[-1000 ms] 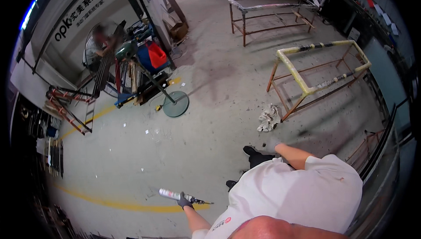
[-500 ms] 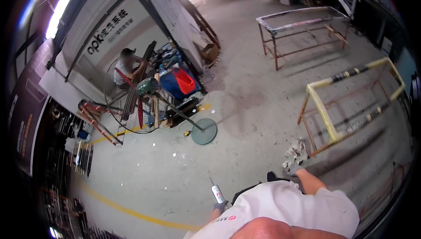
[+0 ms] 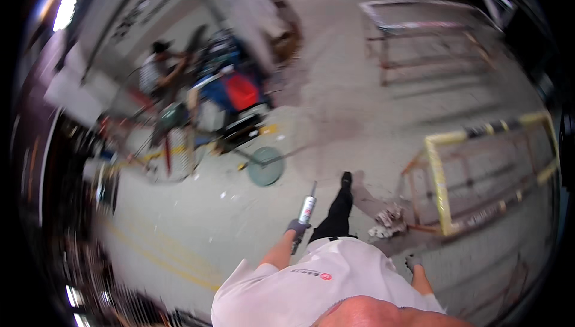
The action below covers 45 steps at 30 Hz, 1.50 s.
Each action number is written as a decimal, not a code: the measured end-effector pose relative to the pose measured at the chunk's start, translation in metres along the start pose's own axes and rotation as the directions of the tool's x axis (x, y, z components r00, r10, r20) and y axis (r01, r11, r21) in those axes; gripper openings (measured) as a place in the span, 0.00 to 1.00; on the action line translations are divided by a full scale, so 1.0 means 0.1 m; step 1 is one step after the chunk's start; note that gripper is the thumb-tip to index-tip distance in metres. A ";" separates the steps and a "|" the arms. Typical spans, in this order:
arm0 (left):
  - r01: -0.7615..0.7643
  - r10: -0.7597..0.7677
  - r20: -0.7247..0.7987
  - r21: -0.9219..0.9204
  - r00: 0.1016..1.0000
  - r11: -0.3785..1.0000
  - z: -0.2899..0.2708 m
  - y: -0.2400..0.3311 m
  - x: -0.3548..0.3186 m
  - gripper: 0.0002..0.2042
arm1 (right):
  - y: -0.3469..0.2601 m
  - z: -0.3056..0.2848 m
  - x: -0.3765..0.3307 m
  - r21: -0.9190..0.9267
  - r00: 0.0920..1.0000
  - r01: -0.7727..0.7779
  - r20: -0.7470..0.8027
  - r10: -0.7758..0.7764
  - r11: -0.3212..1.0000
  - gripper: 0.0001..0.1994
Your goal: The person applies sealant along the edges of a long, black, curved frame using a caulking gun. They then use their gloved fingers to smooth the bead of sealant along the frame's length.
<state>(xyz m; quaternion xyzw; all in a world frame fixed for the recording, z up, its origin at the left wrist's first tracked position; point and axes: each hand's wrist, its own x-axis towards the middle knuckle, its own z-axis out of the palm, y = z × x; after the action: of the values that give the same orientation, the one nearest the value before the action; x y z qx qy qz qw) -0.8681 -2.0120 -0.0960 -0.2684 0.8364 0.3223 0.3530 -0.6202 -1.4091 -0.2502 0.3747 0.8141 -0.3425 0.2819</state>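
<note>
My left hand (image 3: 297,227), in a grey glove, is closed around a caulking gun (image 3: 306,209) with a white cartridge. The gun's thin nozzle points away from me, over the floor. My right hand (image 3: 413,261), also gloved, hangs low at my right side. Motion blur hides how its fingers are set, and nothing shows in it. Beyond that hand, apart from it, a crumpled heap of pale cloth or paper (image 3: 389,221) lies on the floor by a yellow-wrapped metal frame stand (image 3: 442,192).
A second metal stand (image 3: 431,27) is at the far right. Ahead on the left is a large floor fan with a round green base (image 3: 266,166). Behind it a person (image 3: 162,69) sits beside a blue bin with red cloth (image 3: 241,91). Metal racks line the left edge.
My left hand has lifted the caulking gun forward. My right hand has moved back from beside the crumpled heap. One leg has stepped ahead, and the view has shifted and blurred.
</note>
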 end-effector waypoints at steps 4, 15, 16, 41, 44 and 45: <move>-0.266 0.274 -0.030 0.155 0.961 0.951 -0.13 1.27 1.01 0.28 | -0.43 -0.25 -0.36 -0.418 0.887 -0.066 0.391 0.245 0.906 0.21; -0.901 0.801 0.500 0.419 0.330 0.110 0.79 6.02 1.38 0.24 | -2.93 -1.08 -0.57 0.751 0.937 -0.054 -0.190 0.294 0.659 0.16; -0.934 0.767 0.599 0.358 0.228 -0.002 0.96 6.36 1.19 0.22 | -2.97 -1.08 -0.69 0.767 0.914 -0.054 -0.220 0.342 0.639 0.15; -0.517 0.064 0.890 -0.202 -0.451 -0.832 3.68 7.31 0.04 0.13 | -3.00 1.20 -1.67 0.968 0.513 -0.136 0.250 0.821 -0.210 0.11; -0.525 -0.057 0.964 -0.190 -0.259 -0.830 3.76 7.36 0.27 0.15 | -3.44 0.93 -1.53 0.962 0.606 -0.187 0.272 0.748 -0.198 0.13; -0.553 -0.056 0.968 -0.186 -0.244 -0.812 3.77 7.45 0.44 0.18 | -3.58 0.72 -1.43 0.959 0.609 -0.280 0.214 0.764 -0.045 0.15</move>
<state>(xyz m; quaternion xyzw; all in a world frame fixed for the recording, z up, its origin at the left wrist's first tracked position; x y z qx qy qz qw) -1.2413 -1.2643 -0.0741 0.8705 0.4394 -0.1092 0.1928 -0.8129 -1.6979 -0.0672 0.8082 0.2394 -0.5337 -0.0681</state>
